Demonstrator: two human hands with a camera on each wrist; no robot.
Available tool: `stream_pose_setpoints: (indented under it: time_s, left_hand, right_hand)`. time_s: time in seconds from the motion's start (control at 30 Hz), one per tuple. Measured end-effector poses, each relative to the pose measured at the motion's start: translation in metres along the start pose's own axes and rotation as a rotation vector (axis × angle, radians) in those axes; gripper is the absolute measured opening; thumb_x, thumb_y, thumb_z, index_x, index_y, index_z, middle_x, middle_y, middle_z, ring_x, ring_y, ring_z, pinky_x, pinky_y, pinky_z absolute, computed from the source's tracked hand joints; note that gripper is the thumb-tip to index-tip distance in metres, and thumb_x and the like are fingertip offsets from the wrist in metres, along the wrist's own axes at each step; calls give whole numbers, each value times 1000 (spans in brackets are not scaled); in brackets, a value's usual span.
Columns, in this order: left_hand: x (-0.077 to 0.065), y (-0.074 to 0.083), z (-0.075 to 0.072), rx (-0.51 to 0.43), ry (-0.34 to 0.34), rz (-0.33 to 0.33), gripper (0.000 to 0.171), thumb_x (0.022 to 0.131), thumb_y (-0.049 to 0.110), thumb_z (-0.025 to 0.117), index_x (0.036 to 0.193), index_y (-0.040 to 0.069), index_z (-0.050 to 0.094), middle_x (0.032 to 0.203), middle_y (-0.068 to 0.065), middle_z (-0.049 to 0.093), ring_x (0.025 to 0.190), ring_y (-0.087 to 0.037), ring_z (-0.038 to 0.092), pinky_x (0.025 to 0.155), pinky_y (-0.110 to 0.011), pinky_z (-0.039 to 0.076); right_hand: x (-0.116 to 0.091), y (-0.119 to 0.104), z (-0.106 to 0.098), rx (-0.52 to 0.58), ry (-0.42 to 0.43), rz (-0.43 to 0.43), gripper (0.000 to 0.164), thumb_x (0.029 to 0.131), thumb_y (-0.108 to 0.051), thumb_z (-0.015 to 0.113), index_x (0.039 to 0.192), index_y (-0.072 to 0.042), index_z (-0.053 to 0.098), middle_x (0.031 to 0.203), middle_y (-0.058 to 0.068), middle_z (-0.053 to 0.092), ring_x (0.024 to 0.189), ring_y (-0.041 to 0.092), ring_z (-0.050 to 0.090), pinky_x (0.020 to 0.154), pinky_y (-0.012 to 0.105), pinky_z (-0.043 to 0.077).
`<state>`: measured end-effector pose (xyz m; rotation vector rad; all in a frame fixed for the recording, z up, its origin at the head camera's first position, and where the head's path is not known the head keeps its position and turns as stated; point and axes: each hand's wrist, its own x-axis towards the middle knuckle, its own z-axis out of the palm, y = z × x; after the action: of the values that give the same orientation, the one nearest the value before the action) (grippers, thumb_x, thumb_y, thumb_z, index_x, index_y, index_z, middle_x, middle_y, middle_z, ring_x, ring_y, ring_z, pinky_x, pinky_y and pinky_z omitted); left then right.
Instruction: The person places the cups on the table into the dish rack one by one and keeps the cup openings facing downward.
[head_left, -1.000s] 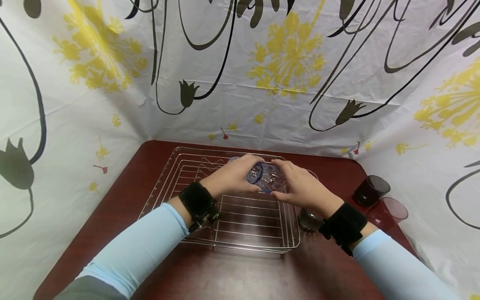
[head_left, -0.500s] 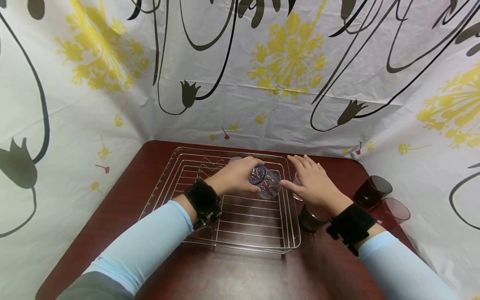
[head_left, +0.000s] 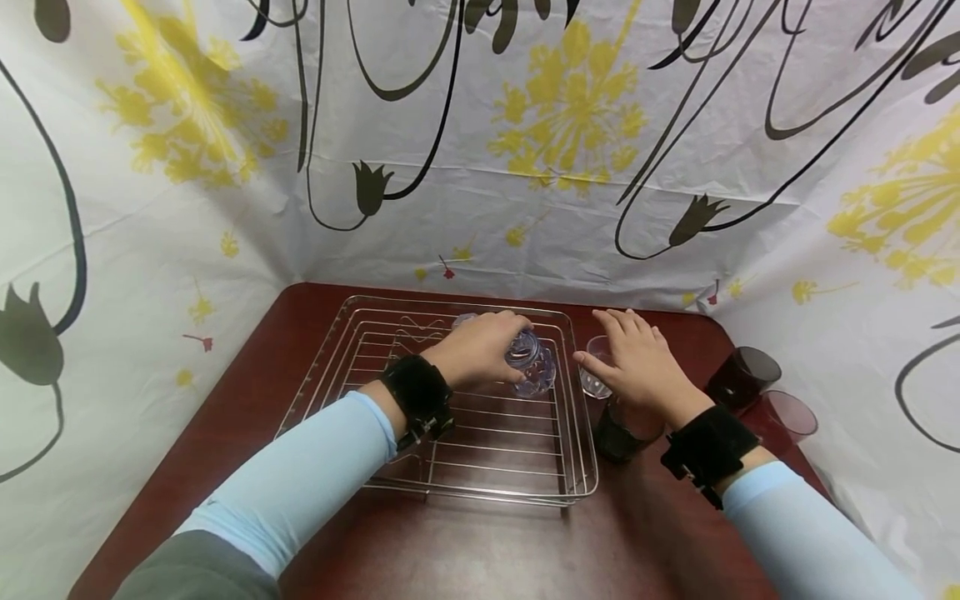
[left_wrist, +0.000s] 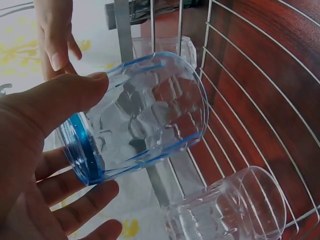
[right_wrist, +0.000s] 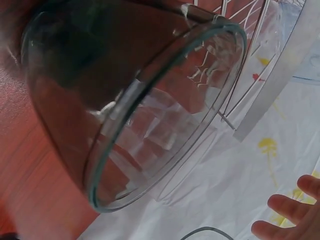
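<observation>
My left hand [head_left: 483, 348] holds a clear, blue-tinted drinking glass [head_left: 538, 375] over the right half of a wire dish rack [head_left: 510, 498]. In the left wrist view, the thumb and fingers are round the thick blue base of this glass [left_wrist: 150, 107], whose mouth points away from the palm. I cannot tell whether it touches the wires. My right hand [head_left: 636, 362] is apart from it, fingers spread, beyond the rack's right side. Near that hand stand a clear glass [head_left: 592, 385] and a dark glass [head_left: 621, 435], both partly hidden by it.
Another clear glass [left_wrist: 225, 210] sits in the rack, mostly hidden behind my left hand in the head view. Farther right on the dark red table [head_left: 480, 550] are a dark tumbler [head_left: 742, 379] and a pink glass [head_left: 783, 421]. A patterned white sheet [head_left: 465, 233] encloses the table.
Both hands were on the blue-tinted glass; the right hand has let go and moved right. The left hand has tipped the glass further, so its mouth points lower.
</observation>
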<state>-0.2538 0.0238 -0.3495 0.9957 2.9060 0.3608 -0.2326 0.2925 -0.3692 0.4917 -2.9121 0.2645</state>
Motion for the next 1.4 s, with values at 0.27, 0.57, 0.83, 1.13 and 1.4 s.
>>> stream_pose_setpoints:
  time_s: [0.27,0.57,0.83,1.13,1.4]
  left_hand:
    - [12,2,10,61,-5,-14,77,81,51,79,145,18,50,133,-1,59,122,-22,56,105,-44,43]
    - [21,6,14,95,-39,-36,80,81,52,79,147,19,47,140,-1,56,131,-25,49,113,-46,36]
    - [29,6,17,113,-36,-53,83,82,51,79,149,19,45,145,0,53,136,-26,45,114,-48,32]
    - [36,3,20,87,-38,-61,82,82,49,80,149,19,45,144,-1,54,136,-26,45,114,-49,32]
    - [40,-2,23,87,-41,-90,81,81,48,81,148,18,46,143,-2,55,136,-27,45,114,-48,33]
  right_hand:
    - [-4,8,4,-28,-19,28,85,95,-69,47,155,-10,33,154,20,37,147,45,23,110,74,20]
    - [-7,10,6,-16,-13,27,86,94,-69,49,153,-8,36,154,20,38,147,45,24,111,73,20]
    - [-7,10,2,-21,-12,25,86,95,-68,49,154,-7,36,155,21,37,147,45,24,111,73,20]
    - [-9,16,5,-23,-6,33,86,94,-68,50,153,-7,37,155,21,37,147,45,25,112,72,21]
    - [-10,22,2,0,17,39,84,94,-65,53,153,-7,37,154,21,37,146,44,26,112,72,20]
